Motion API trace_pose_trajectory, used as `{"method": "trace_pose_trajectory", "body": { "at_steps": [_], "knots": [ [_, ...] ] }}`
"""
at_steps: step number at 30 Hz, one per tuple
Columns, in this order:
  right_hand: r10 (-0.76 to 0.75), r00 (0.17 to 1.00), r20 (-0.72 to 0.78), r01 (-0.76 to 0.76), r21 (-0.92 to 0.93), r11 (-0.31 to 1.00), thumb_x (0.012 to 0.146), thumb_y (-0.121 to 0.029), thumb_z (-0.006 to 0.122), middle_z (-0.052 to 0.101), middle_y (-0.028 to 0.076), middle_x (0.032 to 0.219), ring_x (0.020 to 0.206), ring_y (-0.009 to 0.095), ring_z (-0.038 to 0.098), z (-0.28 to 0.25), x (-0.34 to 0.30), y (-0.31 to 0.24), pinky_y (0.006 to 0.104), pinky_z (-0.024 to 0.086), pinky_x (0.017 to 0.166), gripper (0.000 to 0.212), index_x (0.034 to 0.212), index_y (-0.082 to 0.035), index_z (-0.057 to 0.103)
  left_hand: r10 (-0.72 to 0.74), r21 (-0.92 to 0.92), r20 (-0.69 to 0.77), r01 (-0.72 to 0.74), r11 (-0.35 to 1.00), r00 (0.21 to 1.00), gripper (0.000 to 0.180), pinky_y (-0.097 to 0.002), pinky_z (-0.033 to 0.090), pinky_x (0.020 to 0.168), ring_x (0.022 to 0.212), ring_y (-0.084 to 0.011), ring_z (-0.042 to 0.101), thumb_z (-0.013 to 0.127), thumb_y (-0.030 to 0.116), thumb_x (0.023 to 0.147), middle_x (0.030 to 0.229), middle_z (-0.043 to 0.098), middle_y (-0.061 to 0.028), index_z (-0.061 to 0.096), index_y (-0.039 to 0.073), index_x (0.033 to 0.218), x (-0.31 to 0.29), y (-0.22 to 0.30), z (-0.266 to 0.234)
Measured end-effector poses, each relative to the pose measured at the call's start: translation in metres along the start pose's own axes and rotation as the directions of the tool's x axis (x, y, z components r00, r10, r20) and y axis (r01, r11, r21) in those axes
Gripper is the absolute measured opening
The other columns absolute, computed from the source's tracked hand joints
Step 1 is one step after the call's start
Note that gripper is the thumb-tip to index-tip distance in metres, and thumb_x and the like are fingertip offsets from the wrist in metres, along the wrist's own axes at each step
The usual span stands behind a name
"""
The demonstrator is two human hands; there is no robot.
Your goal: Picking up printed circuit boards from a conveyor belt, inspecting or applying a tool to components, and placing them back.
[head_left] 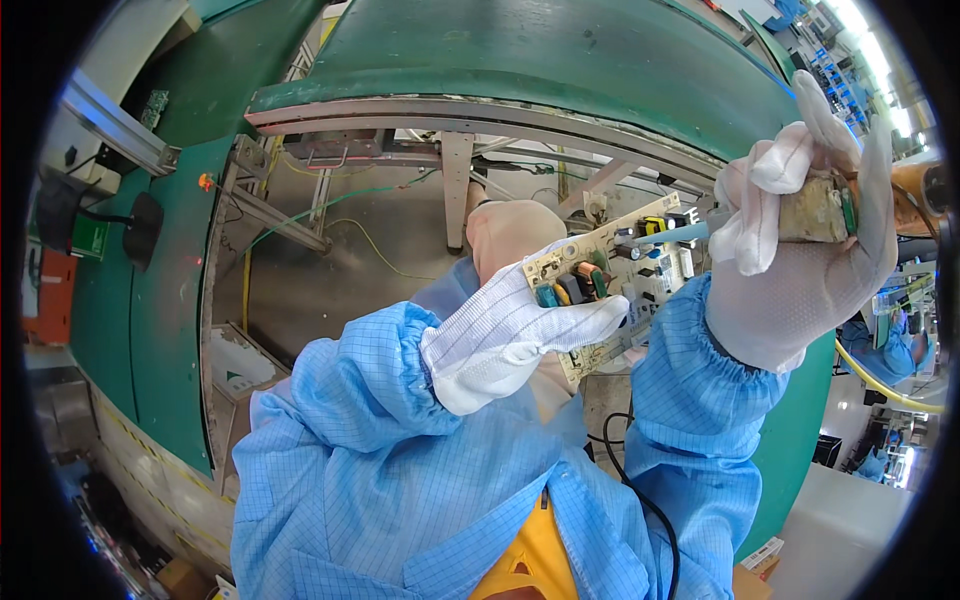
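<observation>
The circuit board is sitting just off the centre toward 3 o'clock, being held in the air at a tilt, its component side showing, with a cluster of blue, yellow and dark components standing near its left edge. The gloved left hand is grasping the board from its 8 o'clock side, the thumb lying over the front while the board is hiding the other fingertips. The gloved right hand, out toward 2:30, is curling some fingers around a worn, blocky tool and leaving others extended; the tool's pale-blue nozzle is pointing at the board's upper part, though whether the tip is touching anything is hard to tell. The step seems to be working with the nozzle among the parts, so doing it well probably means keeping the board steady, guiding the tip slowly between components, and keeping the left thumb clear of it. As for writing, dark print is showing on the board, too small to read, and a pale carton toward 8:30 is carrying a green triangular mark. Farther out, a green conveyor is stretching across 12 o'clock, and a yellow hose is curving past 3:30.
</observation>
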State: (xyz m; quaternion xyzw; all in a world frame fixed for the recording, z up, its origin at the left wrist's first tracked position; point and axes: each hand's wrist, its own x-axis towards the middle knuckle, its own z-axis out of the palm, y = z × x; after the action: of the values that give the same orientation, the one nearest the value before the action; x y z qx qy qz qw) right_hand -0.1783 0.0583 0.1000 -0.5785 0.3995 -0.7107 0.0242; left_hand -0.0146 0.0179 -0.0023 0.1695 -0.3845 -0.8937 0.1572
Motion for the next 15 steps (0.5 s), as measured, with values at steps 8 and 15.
{"method": "trace_pose_trajectory", "body": {
  "at_steps": [8, 15],
  "knots": [
    [-0.155, 0.975, 0.157, 0.076, 0.417, 0.906, 0.103, -0.013, 0.042, 0.067, 0.024, 0.101, 0.06, 0.013, 0.06, -0.008, 0.01, 0.021, 0.0223, 0.047, 0.042, 0.036, 0.134, -0.002, 0.055, -0.055, 0.027, 0.001, 0.055, 0.998, 0.998, 0.037, -0.0298, 0.049, 0.096, 0.115, -0.0178, 0.06, 0.067, 0.014, 0.094, 0.127, 0.06, -0.0104, 0.059, 0.0, 0.128, -0.006, 0.011, -0.01],
    [-0.187, 0.978, 0.095, 0.15, 0.305, 0.94, 0.102, -0.013, 0.043, 0.067, 0.025, 0.102, 0.061, 0.013, 0.061, -0.013, 0.012, 0.022, 0.0225, 0.047, 0.043, 0.036, 0.134, -0.002, 0.055, 0.138, 0.179, 0.057, -0.146, 0.973, 0.989, 0.039, -0.0294, 0.049, 0.095, 0.111, -0.0145, 0.06, 0.067, 0.012, 0.093, 0.122, 0.064, -0.0075, 0.058, 0.0, 0.13, -0.017, 0.015, -0.005]
  ]
}}
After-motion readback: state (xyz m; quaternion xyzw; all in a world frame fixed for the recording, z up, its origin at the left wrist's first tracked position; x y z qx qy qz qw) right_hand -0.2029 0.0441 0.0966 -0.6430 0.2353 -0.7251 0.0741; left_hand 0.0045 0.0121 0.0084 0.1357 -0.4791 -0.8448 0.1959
